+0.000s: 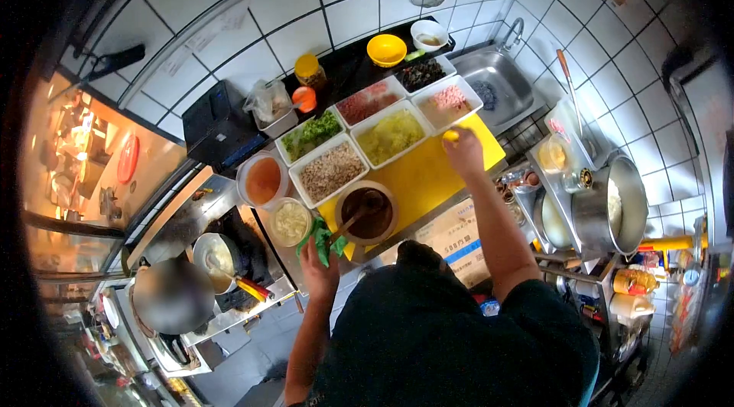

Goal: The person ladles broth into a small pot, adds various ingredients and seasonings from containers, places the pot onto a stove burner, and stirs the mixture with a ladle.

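My left hand (pixel 319 273) is closed around a crumpled, bright green leaf-like piece (pixel 315 245), just beside a brown bowl (pixel 391 233). A spoon with a wooden handle (pixel 350 225) rests in that bowl's dark contents. Farther right, my right hand (pixel 466 153) reaches over the yellow cutting board (pixel 417 181), its fingers pinching a small yellow piece (pixel 451 135). It is close to the front edge of a white tub of pink diced food (pixel 446 103). What exactly the yellow piece is cannot be made out.
Tubs hold chopped greens (pixel 313 134), beige bits (pixel 332 170), yellow-green shreds (pixel 390 136), reddish mince (pixel 371 101) and dark pieces (pixel 420 74). A sink (pixel 501 86) lies at back right. Left stand a pan (pixel 215 258) and a stove; right, a large steel pot (pixel 623 204).
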The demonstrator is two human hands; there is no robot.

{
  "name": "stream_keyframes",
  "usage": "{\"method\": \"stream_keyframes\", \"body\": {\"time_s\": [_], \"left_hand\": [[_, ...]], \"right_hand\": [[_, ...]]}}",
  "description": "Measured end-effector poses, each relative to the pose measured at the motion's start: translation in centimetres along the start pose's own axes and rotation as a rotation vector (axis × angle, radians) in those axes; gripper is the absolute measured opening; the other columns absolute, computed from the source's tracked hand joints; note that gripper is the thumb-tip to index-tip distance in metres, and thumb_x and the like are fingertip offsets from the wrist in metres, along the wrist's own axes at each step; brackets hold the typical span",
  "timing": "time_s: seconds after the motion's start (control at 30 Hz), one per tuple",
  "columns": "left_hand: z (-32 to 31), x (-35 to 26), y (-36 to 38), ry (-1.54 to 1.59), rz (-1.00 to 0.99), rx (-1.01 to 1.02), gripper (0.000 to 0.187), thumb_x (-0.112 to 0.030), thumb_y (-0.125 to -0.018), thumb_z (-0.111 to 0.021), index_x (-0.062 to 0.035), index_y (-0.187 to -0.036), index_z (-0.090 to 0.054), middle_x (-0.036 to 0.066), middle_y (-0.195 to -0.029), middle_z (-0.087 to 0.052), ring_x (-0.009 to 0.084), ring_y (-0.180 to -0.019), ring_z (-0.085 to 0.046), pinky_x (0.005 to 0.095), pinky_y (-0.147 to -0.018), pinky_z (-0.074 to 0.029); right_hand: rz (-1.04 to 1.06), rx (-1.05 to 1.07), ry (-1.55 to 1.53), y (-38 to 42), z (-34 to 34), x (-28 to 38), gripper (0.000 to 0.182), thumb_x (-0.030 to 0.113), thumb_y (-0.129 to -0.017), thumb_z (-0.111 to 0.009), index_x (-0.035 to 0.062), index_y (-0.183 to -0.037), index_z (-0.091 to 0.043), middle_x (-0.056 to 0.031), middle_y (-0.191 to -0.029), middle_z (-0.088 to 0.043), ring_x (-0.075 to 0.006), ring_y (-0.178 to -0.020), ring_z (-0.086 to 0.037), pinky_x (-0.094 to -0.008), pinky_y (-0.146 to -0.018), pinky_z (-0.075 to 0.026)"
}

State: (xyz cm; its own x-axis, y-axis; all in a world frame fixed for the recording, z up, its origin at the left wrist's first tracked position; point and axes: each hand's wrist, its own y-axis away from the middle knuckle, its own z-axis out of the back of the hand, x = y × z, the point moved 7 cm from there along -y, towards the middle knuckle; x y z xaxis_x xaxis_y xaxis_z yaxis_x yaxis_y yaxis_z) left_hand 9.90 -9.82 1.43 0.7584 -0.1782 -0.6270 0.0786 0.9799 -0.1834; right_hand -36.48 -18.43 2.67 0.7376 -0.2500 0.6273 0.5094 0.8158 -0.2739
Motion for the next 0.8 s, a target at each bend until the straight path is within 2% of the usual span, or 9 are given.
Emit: {"method": "stream_keyframes", "body": {"time_s": [0.17,0.27,0.37,0.43,0.47,0.53,0.57,0.6,0.8], "left_hand": [[1.1,-0.8,2.3,0.039,0.181,-0.085,0.048,-0.004,-0.087,-0.068,0.0015,-0.133,-0.053,0.024,-0.122,-0.057,0.0380,-0.107,-0.060,0.0433,-0.089,-0.052],[1.0,-2.0,3.6,0.097,0.339,-0.124,0.043,-0.002,-0.088,-0.066,-0.0003,-0.129,-0.057,0.021,-0.123,-0.058,0.0348,-0.106,-0.061,0.0394,-0.084,-0.055],[1.1,-3.7,4.6,0.098,0.408,-0.206,0.035,0.000,-0.089,-0.064,-0.0005,-0.124,-0.061,0.019,-0.123,-0.059,0.0313,-0.101,-0.065,0.0348,-0.076,-0.057],[1.7,-5.0,5.6,0.088,0.534,-0.250,0.034,0.001,-0.090,-0.063,0.0001,-0.124,-0.061,0.019,-0.123,-0.060,0.0294,-0.095,-0.067,0.0337,-0.073,-0.059],[1.5,-4.0,6.9,0.047,0.465,-0.311,0.033,0.001,-0.090,-0.063,0.0004,-0.123,-0.061,0.019,-0.122,-0.060,0.0295,-0.093,-0.067,0.0342,-0.074,-0.059],[2.3,-3.5,8.4,0.062,0.550,-0.322,0.032,0.002,-0.089,-0.064,0.0006,-0.121,-0.062,0.019,-0.120,-0.061,0.0295,-0.094,-0.067,0.0339,-0.074,-0.059],[3.4,-4.2,8.4,0.052,0.556,-0.358,0.032,0.002,-0.088,-0.064,0.0003,-0.120,-0.063,0.019,-0.119,-0.061,0.0296,-0.094,-0.068,0.0337,-0.074,-0.060],[4.2,-4.2,8.8,0.053,0.537,-0.413,0.032,0.003,-0.087,-0.064,0.0004,-0.119,-0.063,0.020,-0.118,-0.062,0.0295,-0.095,-0.068,0.0334,-0.074,-0.060],[10.0,-1.5,10.4,-0.029,0.574,-0.615,0.031,0.003,-0.086,-0.064,0.0002,-0.117,-0.064,0.020,-0.118,-0.062,0.0295,-0.091,-0.069,0.0325,-0.073,-0.059]], "right_hand": [[-0.026,0.227,0.457,-13.4,-6.1,-6.1,0.048,0.043,-0.083,-0.070,0.0062,-0.114,-0.066,-0.0182,-0.112,-0.068,-0.0323,-0.109,-0.064,-0.0448,-0.092,-0.052],[-0.108,0.471,0.312,-17.2,-10.9,-8.3,0.050,0.053,-0.087,-0.062,0.0100,-0.112,-0.068,-0.0108,-0.120,-0.067,-0.0349,-0.119,-0.058,-0.0448,-0.101,-0.046],[0.078,0.458,0.601,-17.3,-12.2,-7.2,0.045,0.049,-0.092,-0.056,0.0097,-0.108,-0.071,-0.0122,-0.120,-0.067,-0.0352,-0.121,-0.057,-0.0491,-0.103,-0.045],[0.154,0.219,0.719,-18.5,-16.5,-12.7,0.038,0.039,-0.095,-0.051,0.0081,-0.100,-0.073,-0.0153,-0.120,-0.066,-0.0357,-0.118,-0.057,-0.0524,-0.100,-0.045],[0.143,0.583,0.628,-19.1,-18.1,-14.0,0.037,0.034,-0.097,-0.048,0.0083,-0.104,-0.073,-0.0158,-0.123,-0.065,-0.0369,-0.115,-0.058,-0.0517,-0.100,-0.044],[0.361,0.528,0.765,-19.2,-18.2,-12.9,0.031,0.029,-0.097,-0.051,0.0065,-0.101,-0.071,-0.0176,-0.113,-0.066,-0.0392,-0.108,-0.059,-0.0507,-0.099,-0.044],[0.597,0.226,0.384,-18.1,-17.7,-13.9,0.033,0.032,-0.098,-0.053,0.0050,-0.099,-0.071,-0.0197,-0.105,-0.067,-0.0405,-0.107,-0.059,-0.0510,-0.098,-0.044],[0.454,0.413,0.424,-19.6,-18.3,-14.5,0.033,0.033,-0.098,-0.055,0.0043,-0.098,-0.070,-0.0208,-0.106,-0.066,-0.0421,-0.107,-0.058,-0.0526,-0.097,-0.043],[0.384,0.414,0.638,-21.4,-16.9,-12.9,0.044,0.048,-0.086,-0.064,0.0055,-0.078,-0.071,-0.0174,-0.076,-0.069,-0.0336,-0.071,-0.068,-0.0461,-0.067,-0.054]]}}
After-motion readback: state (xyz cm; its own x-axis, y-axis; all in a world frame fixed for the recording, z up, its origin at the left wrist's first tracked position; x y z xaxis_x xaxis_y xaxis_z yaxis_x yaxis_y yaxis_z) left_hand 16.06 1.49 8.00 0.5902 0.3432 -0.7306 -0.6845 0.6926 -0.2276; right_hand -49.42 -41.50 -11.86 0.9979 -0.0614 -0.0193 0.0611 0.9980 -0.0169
